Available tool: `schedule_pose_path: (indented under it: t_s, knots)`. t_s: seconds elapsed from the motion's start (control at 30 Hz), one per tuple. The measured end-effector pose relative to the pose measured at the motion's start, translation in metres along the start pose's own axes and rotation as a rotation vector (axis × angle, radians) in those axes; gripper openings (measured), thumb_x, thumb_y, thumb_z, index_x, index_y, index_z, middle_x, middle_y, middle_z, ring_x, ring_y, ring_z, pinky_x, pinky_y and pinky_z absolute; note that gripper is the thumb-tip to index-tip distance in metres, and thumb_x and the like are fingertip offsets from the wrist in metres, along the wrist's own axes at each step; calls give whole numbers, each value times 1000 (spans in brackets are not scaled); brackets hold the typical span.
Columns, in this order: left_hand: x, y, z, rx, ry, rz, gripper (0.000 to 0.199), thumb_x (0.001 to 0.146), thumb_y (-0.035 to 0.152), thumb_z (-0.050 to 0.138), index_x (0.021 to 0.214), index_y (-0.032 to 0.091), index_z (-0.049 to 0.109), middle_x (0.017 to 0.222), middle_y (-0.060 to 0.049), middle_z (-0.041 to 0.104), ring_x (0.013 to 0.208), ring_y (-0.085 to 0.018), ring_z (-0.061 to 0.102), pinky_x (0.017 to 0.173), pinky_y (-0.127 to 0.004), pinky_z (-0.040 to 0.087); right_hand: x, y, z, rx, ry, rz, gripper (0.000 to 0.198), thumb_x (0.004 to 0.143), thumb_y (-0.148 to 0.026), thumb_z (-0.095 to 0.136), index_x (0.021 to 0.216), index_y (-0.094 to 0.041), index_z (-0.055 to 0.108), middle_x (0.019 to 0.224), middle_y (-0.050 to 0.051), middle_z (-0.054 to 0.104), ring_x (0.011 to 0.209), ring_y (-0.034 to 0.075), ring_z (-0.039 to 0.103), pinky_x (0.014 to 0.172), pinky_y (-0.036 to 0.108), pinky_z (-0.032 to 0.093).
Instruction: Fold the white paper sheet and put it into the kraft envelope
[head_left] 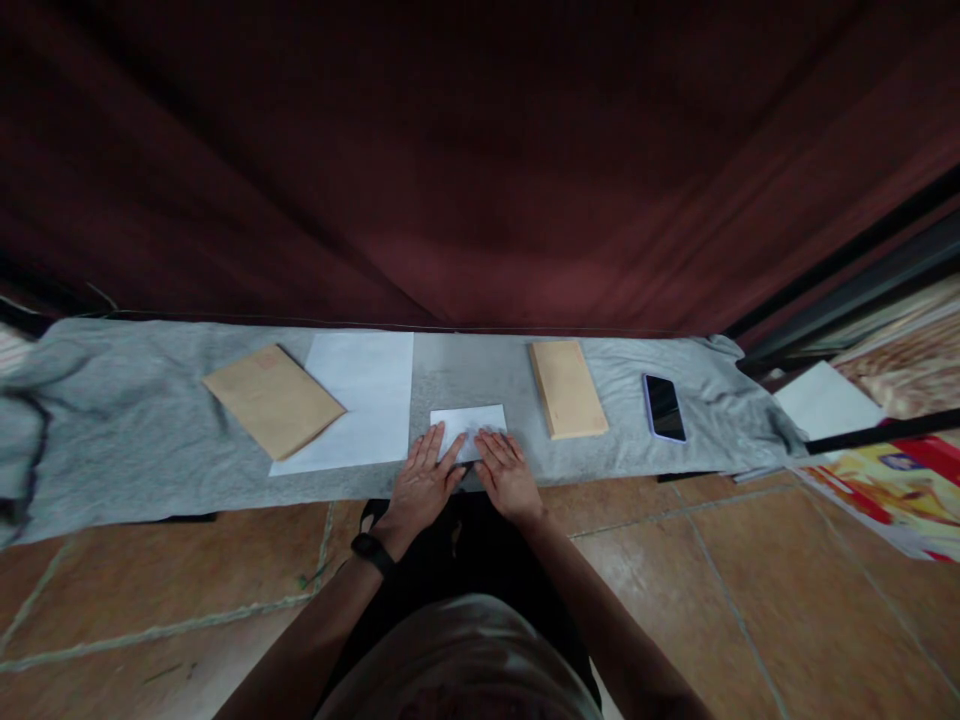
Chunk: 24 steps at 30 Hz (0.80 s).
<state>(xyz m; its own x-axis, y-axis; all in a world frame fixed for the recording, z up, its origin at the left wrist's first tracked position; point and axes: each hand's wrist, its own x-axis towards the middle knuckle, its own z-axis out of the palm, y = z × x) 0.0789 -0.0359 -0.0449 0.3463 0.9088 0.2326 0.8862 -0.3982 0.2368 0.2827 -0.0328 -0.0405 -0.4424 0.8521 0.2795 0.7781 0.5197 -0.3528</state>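
Note:
A small folded sheet of white paper lies flat near the front edge of the cloth-covered surface. My left hand rests on its left side with the fingers stretched out. On its right side lies my right hand, fingers also extended and flat. Both hands touch the paper from above, covering its lower corners. Left of it are larger white sheets, partly under a brown envelope that sits at an angle. To the right stands a stack of brown envelopes.
A phone with a pale purple edge lies at the right on the grey cloth. A dark red curtain hangs behind the surface. Printed cardboard and a dark metal frame are at the far right. Tiled floor shows below.

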Motion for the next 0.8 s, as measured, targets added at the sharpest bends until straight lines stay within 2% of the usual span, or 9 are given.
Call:
schedule_pose_path:
  t_s: [0.17, 0.47, 0.6, 0.8]
  knots:
    - [-1, 0, 0, 20, -6, -11, 57, 101, 43, 41, 153, 20, 39, 163, -15, 28, 151, -31, 25, 121, -53, 31, 9, -6, 12, -50, -16, 35, 49, 105, -35, 43, 152, -23, 40, 156, 8, 44, 143, 23, 42, 123, 47, 26]
    - [-3, 2, 4, 12, 39, -54, 62, 102, 41, 35, 156, 11, 29, 159, -18, 35, 150, -29, 27, 121, -51, 30, -5, 21, 7, -116, 33, 118, 57, 105, -36, 43, 157, -17, 30, 156, 12, 42, 144, 26, 40, 122, 50, 26]
    - [-3, 2, 7, 2, 68, -81, 62, 102, 38, 34, 157, 11, 24, 159, -18, 35, 150, -29, 29, 121, -52, 31, -8, 25, 6, -112, 40, 132, 55, 105, -36, 41, 157, -19, 31, 155, 12, 44, 144, 26, 42, 122, 50, 26]
    - [0, 5, 8, -9, 60, -122, 61, 102, 39, 34, 155, 9, 29, 159, -19, 36, 149, -30, 31, 121, -52, 31, -1, 23, 4, -93, 40, 181, 50, 105, -33, 39, 153, -20, 39, 152, 11, 49, 143, 26, 43, 121, 51, 26]
